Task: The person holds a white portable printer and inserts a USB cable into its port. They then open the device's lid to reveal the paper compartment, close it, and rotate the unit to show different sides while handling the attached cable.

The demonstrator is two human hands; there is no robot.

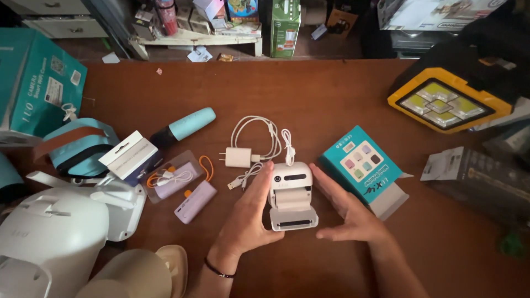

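Hands: two; left hand (247, 212) and right hand (345, 212) lay open, palms flanking the printer, gripping nothing.
Printer: one small white plastic mini printer (291, 194), boxy with rounded corners, lid open, on the brown wooden table (309, 94) between the hands.
Charger: one white wall plug (238, 157) with coiled cable.
Box: one teal carton (361, 164).
Power banks: two, lilac (195, 201).

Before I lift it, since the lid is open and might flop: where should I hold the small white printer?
Probably hold the printer by its two long flat sides, coming from left and right, as the left hand and right hand flank it now. Grip the body, not the hinged lid at its near end.
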